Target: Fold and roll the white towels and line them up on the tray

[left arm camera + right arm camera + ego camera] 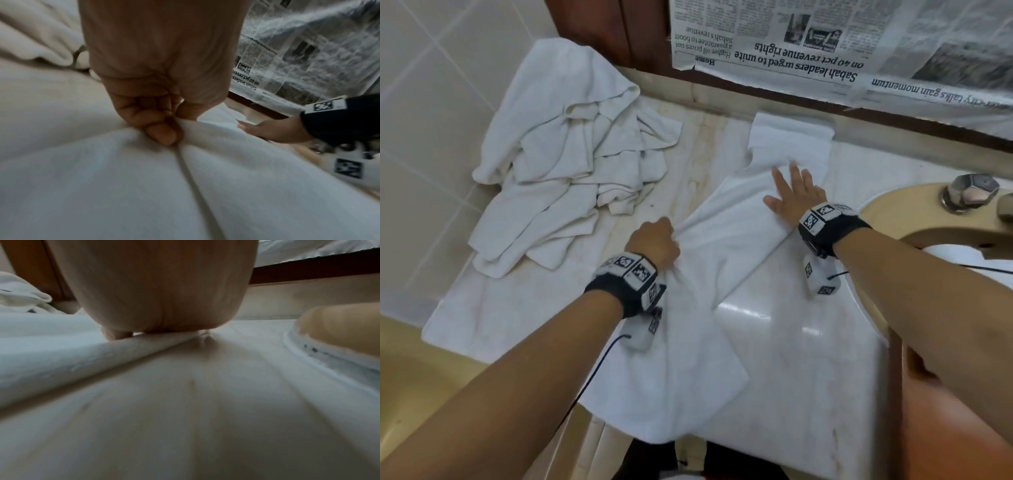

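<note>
While left hand pinches towel, right hand presses flat.

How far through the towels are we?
Early. No rolled towel or tray shows. In hand: the left hand grips one towel while the right hand presses it flat. Left: a crumpled pile of towels waits beside it.

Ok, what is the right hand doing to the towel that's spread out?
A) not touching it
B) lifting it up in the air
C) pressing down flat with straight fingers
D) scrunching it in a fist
C: in the head view the right hand lies flat with fingers spread on the towel, while the left hand pinches its edge.
</note>
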Available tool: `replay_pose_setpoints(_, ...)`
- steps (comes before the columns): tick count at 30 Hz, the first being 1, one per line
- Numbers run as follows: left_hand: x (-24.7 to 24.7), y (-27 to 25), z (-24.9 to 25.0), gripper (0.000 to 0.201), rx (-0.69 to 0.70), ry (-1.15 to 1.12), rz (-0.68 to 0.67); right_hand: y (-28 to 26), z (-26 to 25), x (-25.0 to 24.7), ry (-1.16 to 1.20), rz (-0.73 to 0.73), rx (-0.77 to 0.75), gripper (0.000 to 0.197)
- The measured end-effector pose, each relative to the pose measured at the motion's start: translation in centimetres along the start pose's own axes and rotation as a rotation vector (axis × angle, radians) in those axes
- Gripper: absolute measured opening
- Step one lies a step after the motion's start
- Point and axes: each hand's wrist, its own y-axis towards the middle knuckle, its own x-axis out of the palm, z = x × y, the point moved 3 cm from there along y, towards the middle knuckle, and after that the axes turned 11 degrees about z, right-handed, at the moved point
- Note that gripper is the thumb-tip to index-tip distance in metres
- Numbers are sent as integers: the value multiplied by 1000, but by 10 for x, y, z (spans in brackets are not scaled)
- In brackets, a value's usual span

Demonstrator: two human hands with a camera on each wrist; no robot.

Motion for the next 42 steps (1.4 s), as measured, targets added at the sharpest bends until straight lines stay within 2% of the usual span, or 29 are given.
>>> replay_pose_setpoints(2,0,2,8,60,-70,-50,68,3,-2,0,20,-21,30,64)
replay_pose_setpoints(4,10,-17,17,89,-126,-120,80,0,-3,2,46,-2,62,64)
replay_pose_setpoints(7,33,-59,29,107,-108,-60,54,-9,-3,9,100,23,95,64)
replay_pose_setpoints(10,44,-85,33,97,-72,-159,12,-19,1,12,107,40,110,64)
replay_pose_setpoints(13,47,-106,29,86,-65,-202,-127,-25,8,15,92,43,102,65)
replay_pose_setpoints(17,46,-129,16,78,-11,-307,-448,-27,17,11,50,17,60,66)
replay_pose_setpoints(21,37,-137,-11,87,-120,-496,-723,-29,22,12,35,10,40,68)
replay_pose_setpoints(24,36,-147,-38,97,-63,-337,-910,-31,24,15,43,24,47,68)
replay_pose_setpoints(26,31,-151,-52,81,-7,-143,-1011,-31,22,14,40,24,66,67)
replay_pose_setpoints(28,23,-147,-60,62,80,58,-964,-30,18,11,48,33,102,66)
replay_pose_setpoints(30,15,-140,-61,61,160,212,-941,-32,10,8,54,78,139,63)
replay_pose_setpoints(32,10,-131,-55,59,167,232,-928,-38,-3,6,52,132,132,59)
replay_pose_setpoints(33,7,-125,-49,56,159,215,-869,-42,-10,7,68,153,113,58)
replay_pose_setpoints(37,2,-89,-13,36,53,-68,-428,-58,-30,17,225,141,96,58)
replay_pose_setpoints(39,7,-77,7,36,50,-150,-324,-65,-31,23,239,136,79,63)
replay_pose_setpoints(42,12,-67,22,31,29,-174,-260,-73,-25,26,339,132,81,74)
